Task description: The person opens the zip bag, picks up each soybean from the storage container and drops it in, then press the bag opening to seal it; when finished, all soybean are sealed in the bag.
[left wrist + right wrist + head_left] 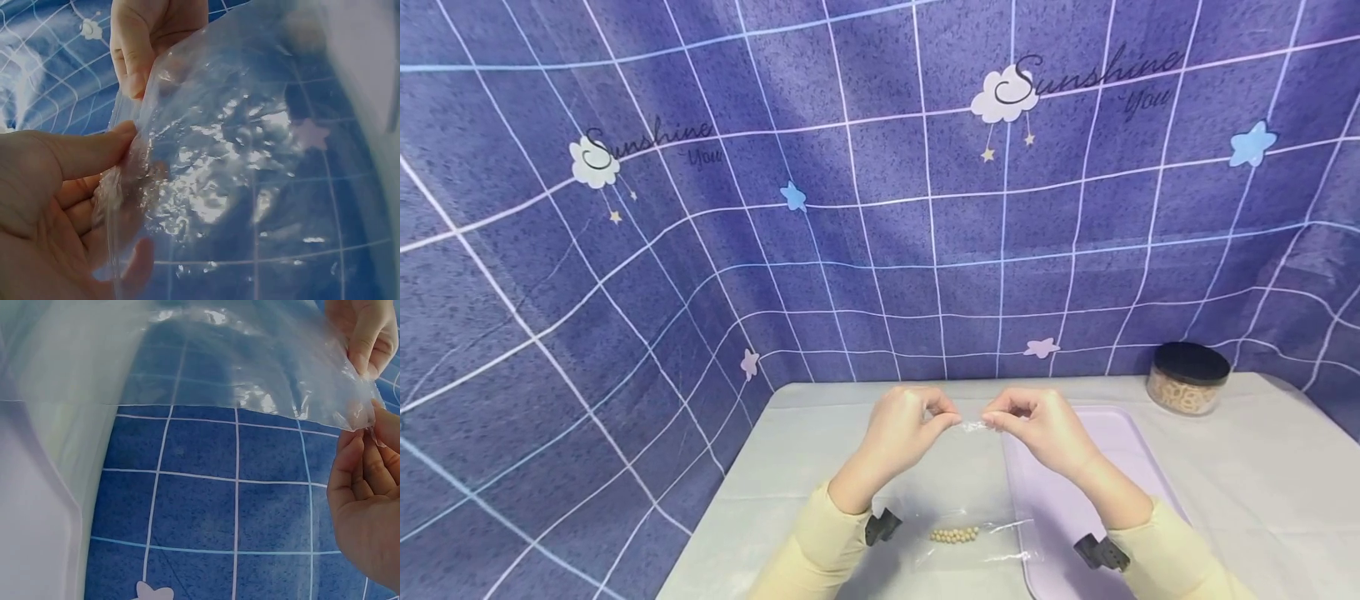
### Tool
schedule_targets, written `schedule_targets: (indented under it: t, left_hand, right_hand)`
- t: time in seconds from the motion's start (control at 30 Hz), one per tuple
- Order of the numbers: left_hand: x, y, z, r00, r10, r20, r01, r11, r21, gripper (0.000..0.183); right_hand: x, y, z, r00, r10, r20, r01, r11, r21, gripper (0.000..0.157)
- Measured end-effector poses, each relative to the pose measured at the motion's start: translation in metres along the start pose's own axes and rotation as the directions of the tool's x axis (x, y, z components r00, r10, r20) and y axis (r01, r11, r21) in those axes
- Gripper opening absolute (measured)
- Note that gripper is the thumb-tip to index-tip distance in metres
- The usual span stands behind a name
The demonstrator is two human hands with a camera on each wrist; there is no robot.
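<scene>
A clear plastic zip bag [250,181] stretches from both hands back towards the wrists, its film creased and shiny. My left hand [906,429] pinches the bag's ridged top edge between thumb and fingers. Close beside it, my right hand [1041,429] pinches the same edge, with a short crumpled stretch between the two hands. In the right wrist view, the right hand's [369,494] other fingers are curled under the film. Small round tan balls [955,535] lie grouped low in the bag in the head view; whether they are beans or beads I cannot tell.
A lilac tray [1108,429] lies under the right forearm on the pale grey tabletop [760,483]. At the back right stands a clear jar [1187,390] with a black lid, holding ring-shaped pieces. Purple checked cloth [887,233] hangs behind and to the left.
</scene>
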State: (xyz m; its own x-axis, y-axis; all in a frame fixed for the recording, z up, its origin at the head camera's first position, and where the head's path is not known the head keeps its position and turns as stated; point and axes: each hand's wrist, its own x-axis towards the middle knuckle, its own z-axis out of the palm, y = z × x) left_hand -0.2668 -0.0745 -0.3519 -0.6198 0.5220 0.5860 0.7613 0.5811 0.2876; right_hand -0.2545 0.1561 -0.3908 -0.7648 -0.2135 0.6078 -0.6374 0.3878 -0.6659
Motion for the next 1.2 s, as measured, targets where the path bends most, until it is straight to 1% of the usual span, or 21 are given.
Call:
schedule_targets:
  t: [0.07, 0.27, 0.4, 0.57, 0.67, 0.8, 0.93, 1.2]
  left_hand:
    - [0.0, 0.0, -0.001, 1.0, -0.003, 0.004, 0.003, 1.0, -0.008, 0.007]
    - [-0.002, -0.001, -0.005, 0.998, -0.059, 0.012, 0.059, 0.998, -0.009, 0.007]
    - [-0.003, -0.001, -0.007, 0.998, -0.063, 0.014, 0.063, 0.998, -0.018, 0.008]
    - [-0.007, -0.01, -0.012, 0.994, -0.11, 0.022, 0.111, 0.993, -0.036, 0.007]
    - [-0.012, -0.016, -0.016, 0.992, -0.122, 0.015, 0.123, 0.992, -0.033, 0.006]
    - [-0.017, -0.021, -0.021, 0.994, -0.108, -0.002, 0.107, 0.994, -0.022, 0.006]
    - [-0.019, -0.021, -0.024, 0.996, -0.089, -0.013, 0.089, 0.996, -0.01, 0.007]
    - [-0.02, -0.021, -0.024, 0.998, -0.044, -0.052, 0.045, 0.999, 0.012, 0.009]
  right_hand:
    - [0.0, 0.0, -0.001, 1.0, 0.004, -0.001, -0.004, 1.0, 0.004, 0.011]
    - [-0.002, -0.002, -0.004, 1.0, 0.022, -0.002, -0.022, 1.0, 0.013, 0.007]
    - [-0.002, -0.003, -0.005, 1.0, 0.023, 0.003, -0.023, 1.0, 0.017, 0.004]
    - [-0.002, -0.001, -0.01, 0.998, 0.065, 0.003, -0.065, 0.998, 0.014, 0.005]
    - [-0.003, -0.001, -0.012, 0.997, 0.08, 0.003, -0.08, 0.997, 0.022, 0.006]
    - [-0.003, -0.001, -0.013, 0.997, 0.073, 0.001, -0.073, 0.997, 0.031, 0.006]
    - [-0.004, -0.003, -0.014, 0.997, 0.071, -0.002, -0.071, 0.996, 0.047, 0.004]
    - [-0.003, 0.0, -0.014, 0.999, 0.053, -0.008, -0.052, 0.998, 0.04, 0.005]
